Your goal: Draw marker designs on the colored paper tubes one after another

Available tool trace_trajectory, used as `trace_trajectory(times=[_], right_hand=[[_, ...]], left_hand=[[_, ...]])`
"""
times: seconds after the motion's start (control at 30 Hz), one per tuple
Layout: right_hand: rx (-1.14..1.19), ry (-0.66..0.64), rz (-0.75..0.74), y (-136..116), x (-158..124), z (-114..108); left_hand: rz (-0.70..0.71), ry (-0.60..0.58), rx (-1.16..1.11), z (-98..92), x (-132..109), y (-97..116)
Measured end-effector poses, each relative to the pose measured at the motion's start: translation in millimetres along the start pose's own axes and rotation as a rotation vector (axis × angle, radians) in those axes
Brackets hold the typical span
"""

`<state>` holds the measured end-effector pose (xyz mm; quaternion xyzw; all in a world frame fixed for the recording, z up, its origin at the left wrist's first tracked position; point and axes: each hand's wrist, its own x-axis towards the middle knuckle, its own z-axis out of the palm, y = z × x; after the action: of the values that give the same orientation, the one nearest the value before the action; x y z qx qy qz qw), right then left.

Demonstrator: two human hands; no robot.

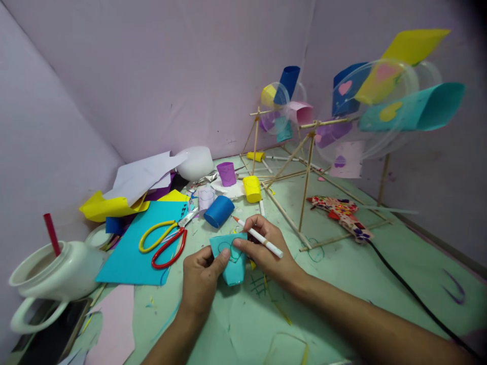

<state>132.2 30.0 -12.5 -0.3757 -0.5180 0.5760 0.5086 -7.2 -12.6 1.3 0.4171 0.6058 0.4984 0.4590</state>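
Observation:
My left hand (203,276) is closed on a small teal paper tube (233,274), with the thumb on its front. A dark heart outline is drawn on that face, partly under my thumbs. My right hand (270,248) pinches the tube's upper right edge with its thumb. The same hand also holds a white pen (262,238) between its fingers, its orange-brown tip pointing up and left. Just beyond my hands lie a blue paper tube (219,211), a yellow tube (252,189), a purple one (227,174) and a pale lilac one (206,199).
Scissors (167,244) lie on teal paper (125,258) at left, near a white teapot-like vessel (64,268). Two stick frames bearing plastic wheels with paper tubes stand right, the nearer wheel (413,76) large. A patterned glue gun (342,215) trails a black cord (411,279).

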Motion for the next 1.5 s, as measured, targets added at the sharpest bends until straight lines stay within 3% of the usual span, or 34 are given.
trace_trajectory(times=[0.33,0.73,0.93,1.07,1.2,1.33,1.43,1.5], right_hand=[[-0.002,-0.056,-0.061,2,-1,-1],[-0.018,-0.010,-0.064,1,1,-2],[-0.017,0.035,-0.070,-2,3,-4],[-0.071,0.123,-0.142,-6,11,-12],[-0.354,0.314,-0.354,-5,23,-29],[-0.813,0.270,-0.456,-5,29,-44],[-0.829,0.258,-0.536,-11,28,-45],[-0.737,0.195,-0.497,-15,25,-40]], left_hand=[[-0.001,0.034,-0.018,1.4,0,-4],[0.006,-0.013,-0.062,0.7,1,-6],[-0.073,-0.245,-0.192,2.2,-2,-9],[-0.103,-0.290,-0.207,2.1,-1,-10],[-0.121,-0.182,-0.217,-5.4,6,-8],[-0.144,0.009,-0.373,-13.1,13,-1],[-0.176,0.047,-0.464,-15.0,15,3],[-0.186,0.027,-0.490,-14.0,14,4]])
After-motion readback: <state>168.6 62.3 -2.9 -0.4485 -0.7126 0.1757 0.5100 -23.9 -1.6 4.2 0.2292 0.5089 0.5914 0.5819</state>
